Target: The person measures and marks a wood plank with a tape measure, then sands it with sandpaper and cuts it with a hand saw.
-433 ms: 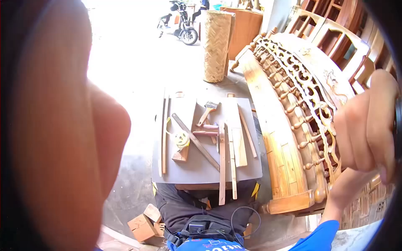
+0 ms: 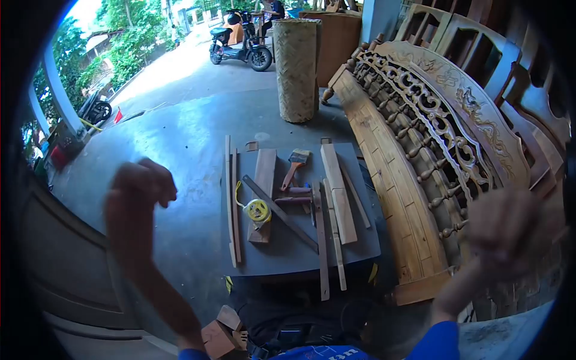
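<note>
My left hand is raised to the left of the grey-topped table, its fingers curled in, slightly blurred. At the right, my right hand is also up, blurred and closed like a fist, in front of the carved wooden furniture. Neither hand touches anything I can see. On the table lie a yellow tape measure on a wood block, a paintbrush, a dark flat bar, a thin wooden strip, a thicker wood piece and narrow sticks. Tools with reddish handles lie mid-table.
A wooden bench-like piece with turned spindles runs along the right. Carved panels lean behind it. A rolled woven mat stands beyond the table. Wood offcuts lie near my legs. A motorbike is parked outside.
Both hands have drawn away from the camera: the left one no longer fills the left side, and the right one is lower. The picture is darker, so the yard outside shows.
</note>
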`<state>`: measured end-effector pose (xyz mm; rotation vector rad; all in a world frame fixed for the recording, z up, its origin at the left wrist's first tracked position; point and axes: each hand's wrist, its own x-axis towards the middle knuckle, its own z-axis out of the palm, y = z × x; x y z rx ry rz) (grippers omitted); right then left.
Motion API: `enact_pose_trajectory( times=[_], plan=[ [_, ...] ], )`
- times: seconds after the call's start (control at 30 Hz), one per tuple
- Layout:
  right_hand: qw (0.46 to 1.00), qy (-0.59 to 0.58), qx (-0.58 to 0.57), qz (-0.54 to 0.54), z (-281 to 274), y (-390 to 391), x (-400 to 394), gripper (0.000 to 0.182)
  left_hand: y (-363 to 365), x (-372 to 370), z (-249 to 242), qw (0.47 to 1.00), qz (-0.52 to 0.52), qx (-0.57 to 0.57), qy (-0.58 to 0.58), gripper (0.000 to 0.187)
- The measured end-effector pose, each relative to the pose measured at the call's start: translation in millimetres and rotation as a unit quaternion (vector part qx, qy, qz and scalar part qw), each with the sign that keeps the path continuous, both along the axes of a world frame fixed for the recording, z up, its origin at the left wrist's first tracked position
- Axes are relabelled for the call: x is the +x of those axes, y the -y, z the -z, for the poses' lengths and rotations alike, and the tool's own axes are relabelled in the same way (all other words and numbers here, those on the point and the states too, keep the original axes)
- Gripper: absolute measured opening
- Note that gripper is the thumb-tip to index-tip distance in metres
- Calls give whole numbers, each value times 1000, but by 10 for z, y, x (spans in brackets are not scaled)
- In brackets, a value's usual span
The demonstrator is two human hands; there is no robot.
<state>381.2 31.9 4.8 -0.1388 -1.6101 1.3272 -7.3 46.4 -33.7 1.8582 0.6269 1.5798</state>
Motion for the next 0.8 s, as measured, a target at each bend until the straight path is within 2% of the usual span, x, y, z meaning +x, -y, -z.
enact_pose_trajectory(
  times=[0.03, 0.07, 0.1, 0.13, 0.17, 0.2, 0.23, 0.27, 0.33, 0.37, 0.47, 0.6, 0.8],
  plan=[
    [985, 24, 30, 170, 362, -50, -84, 28, -110, 49, 476, 978, -204, -33, 14, 35],
    [914, 101, 140, 367, 804, -210, -155, 28, -193, 35, 925, 946, -304, -110, -30, 26],
    [875, 219, -3, 432, 1143, -268, -204, 26, -242, 57, 1425, 906, -373, -192, -59, 17],
    [822, 299, -44, 482, 1572, -400, -270, 20, -219, 151, 1827, 897, -396, -183, -64, 12],
    [800, 319, -89, 500, 2078, -487, -288, 12, -130, 264, 2147, 895, -396, -191, -72, 10],
    [779, 341, -53, 523, 2595, -521, -272, 11, 20, 471, 2266, 891, -403, -170, -122, 10],
    [763, 380, -88, 515, 2873, -480, -311, 18, 155, 708, 2358, 896, -379, -212, -93, 10],
    [750, 400, -113, 514, 3029, -421, -375, 30, 273, 911, 2426, 902, -341, -224, -141, 14],
    [724, 420, -60, 544, 3343, -415, -454, 43, 385, 1312, 2512, 926, -244, -206, -201, 17],
    [704, 448, -53, 549, 3378, -436, -495, 55, 378, 1473, 2544, 926, -220, -206, -227, 22],
    [719, 408, -57, 560, 3436, -542, -570, 61, 227, 1823, 2839, 909, -176, -249, -285, 34],
    [733, 396, -43, 551, 3554, -643, -587, 69, 172, 1967, 2844, 882, -157, -289, -339, 50],
    [749, 393, -59, 530, 3455, -661, -491, 68, 66, 2081, 3059, 912, -167, -209, -310, 58]
  ],
)
